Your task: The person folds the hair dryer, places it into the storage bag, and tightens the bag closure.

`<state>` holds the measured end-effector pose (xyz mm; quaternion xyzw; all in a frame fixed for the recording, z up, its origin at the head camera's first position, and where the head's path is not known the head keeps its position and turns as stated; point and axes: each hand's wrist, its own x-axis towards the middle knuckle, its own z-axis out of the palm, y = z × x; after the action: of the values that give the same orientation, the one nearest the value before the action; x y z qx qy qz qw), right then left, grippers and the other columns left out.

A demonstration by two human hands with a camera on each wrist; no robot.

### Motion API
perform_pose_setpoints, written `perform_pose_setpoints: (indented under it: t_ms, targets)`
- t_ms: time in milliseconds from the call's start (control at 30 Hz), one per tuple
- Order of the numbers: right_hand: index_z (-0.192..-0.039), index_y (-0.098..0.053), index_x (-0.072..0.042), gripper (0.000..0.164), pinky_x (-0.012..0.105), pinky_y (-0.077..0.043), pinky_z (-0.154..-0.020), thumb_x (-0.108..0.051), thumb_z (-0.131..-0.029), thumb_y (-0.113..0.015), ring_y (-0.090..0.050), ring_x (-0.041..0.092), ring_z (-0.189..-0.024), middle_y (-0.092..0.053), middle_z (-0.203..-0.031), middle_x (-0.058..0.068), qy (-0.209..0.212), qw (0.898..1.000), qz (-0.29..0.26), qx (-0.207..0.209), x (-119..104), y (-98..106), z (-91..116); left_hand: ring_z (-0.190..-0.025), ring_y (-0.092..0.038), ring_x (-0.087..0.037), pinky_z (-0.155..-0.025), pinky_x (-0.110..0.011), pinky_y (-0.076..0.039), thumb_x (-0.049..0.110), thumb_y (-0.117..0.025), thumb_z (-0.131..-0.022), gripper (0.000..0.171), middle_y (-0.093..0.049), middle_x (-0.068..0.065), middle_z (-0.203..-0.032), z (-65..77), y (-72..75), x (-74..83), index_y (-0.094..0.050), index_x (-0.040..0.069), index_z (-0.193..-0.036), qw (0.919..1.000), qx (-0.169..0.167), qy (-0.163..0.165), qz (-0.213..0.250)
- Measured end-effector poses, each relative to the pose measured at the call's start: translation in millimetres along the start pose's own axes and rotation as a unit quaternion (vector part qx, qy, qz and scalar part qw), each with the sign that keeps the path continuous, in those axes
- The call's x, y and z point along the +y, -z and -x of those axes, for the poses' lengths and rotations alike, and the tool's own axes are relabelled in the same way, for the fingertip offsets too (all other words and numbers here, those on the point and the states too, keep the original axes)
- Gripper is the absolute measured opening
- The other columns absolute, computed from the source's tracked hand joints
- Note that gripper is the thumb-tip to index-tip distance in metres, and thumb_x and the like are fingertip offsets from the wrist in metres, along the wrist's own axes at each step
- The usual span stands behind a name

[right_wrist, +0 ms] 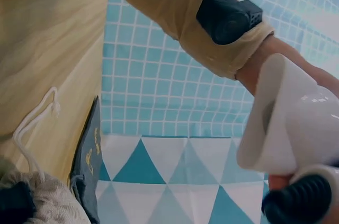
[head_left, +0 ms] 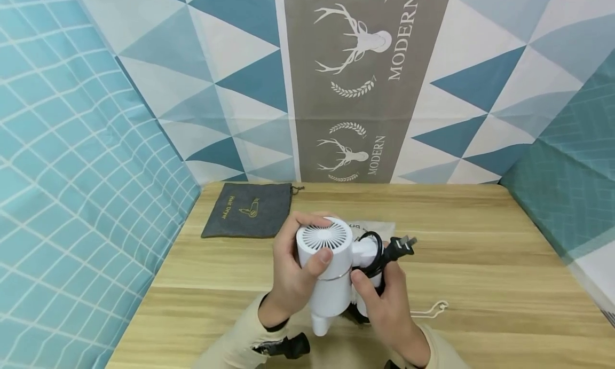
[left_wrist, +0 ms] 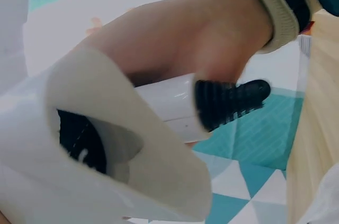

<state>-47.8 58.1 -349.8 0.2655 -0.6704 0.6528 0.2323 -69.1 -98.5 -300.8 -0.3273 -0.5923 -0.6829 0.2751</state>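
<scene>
A white hair dryer [head_left: 331,297] is held up above the table, its round vented end tilted up and its narrow nozzle [head_left: 321,324] pointing down toward me. My left hand [head_left: 298,267] grips its body, with the thumb over the vented end. My right hand [head_left: 391,310] holds the handle, around which a black power cord [head_left: 372,267] is coiled. The two-pin plug [head_left: 402,246] sticks out above the right fingers. In the left wrist view, the nozzle's flared mouth [left_wrist: 175,181] fills the near side, with the ribbed black cord sleeve [left_wrist: 228,99] beyond it.
A dark grey drawstring bag [head_left: 247,211] marked "Hair Dryer" lies flat at the table's back left. Partly hidden behind the dryer is a light cloth pouch [head_left: 386,229]; a white drawstring [head_left: 432,309] lies right of my right hand. Patterned sheets surround the wooden table [head_left: 480,262].
</scene>
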Motion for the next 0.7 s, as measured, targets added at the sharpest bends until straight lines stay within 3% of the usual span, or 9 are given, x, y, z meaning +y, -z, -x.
perform_pose_setpoints:
  t_ms: [167, 333, 567, 700]
  targets:
    - [-0.124, -0.052, 0.006, 0.037, 0.023, -0.05, -0.088, 0.011, -0.088, -0.054, -0.06, 0.012, -0.102, -0.063, -0.115, 0.003, -0.019, 0.997, -0.043, -0.056, 1, 6, -6, -0.093, -0.067, -0.028, -0.069, -0.035, -0.058, 0.041, -0.064, -0.093, 0.048, -0.066, -0.024, -0.109, -7.9, 11.4, 2.3, -0.056, -0.005, -0.105, 0.9994, 0.0, 0.034, -0.01]
    - [-0.138, -0.045, 0.0, 0.045, 0.027, -0.048, -0.096, 0.009, -0.094, -0.05, -0.058, 0.02, -0.114, -0.06, -0.124, 0.013, -0.046, 0.991, -0.071, -0.101, 0, 10, -13, -0.091, -0.067, -0.027, -0.063, -0.035, -0.057, 0.046, -0.063, -0.093, 0.051, -0.066, -0.022, -0.11, -13.2, 19.9, 3.9, -0.057, -0.003, -0.105, 0.9982, 0.015, 0.05, -0.028]
    - [-0.137, -0.044, -0.002, 0.045, 0.031, -0.053, -0.089, 0.012, -0.095, -0.051, -0.06, 0.024, -0.107, -0.057, -0.122, 0.017, -0.068, 0.986, -0.078, -0.129, 0, 8, -17, -0.087, -0.067, -0.025, -0.061, -0.033, -0.055, 0.046, -0.062, -0.093, 0.053, -0.066, -0.019, -0.11, -19.2, 28.3, 2.9, -0.056, -0.005, -0.106, 0.9959, 0.047, 0.069, -0.032]
    - [-0.139, -0.042, -0.006, 0.042, 0.035, -0.057, -0.08, 0.007, -0.099, -0.05, -0.067, 0.025, -0.093, -0.064, -0.111, 0.017, -0.094, 0.983, -0.067, -0.144, 2, 8, -20, -0.086, -0.066, -0.027, -0.06, -0.034, -0.055, 0.044, -0.06, -0.093, 0.052, -0.065, -0.019, -0.111, -21.9, 33.0, 0.5, -0.056, -0.006, -0.108, 0.9948, 0.07, 0.068, -0.029]
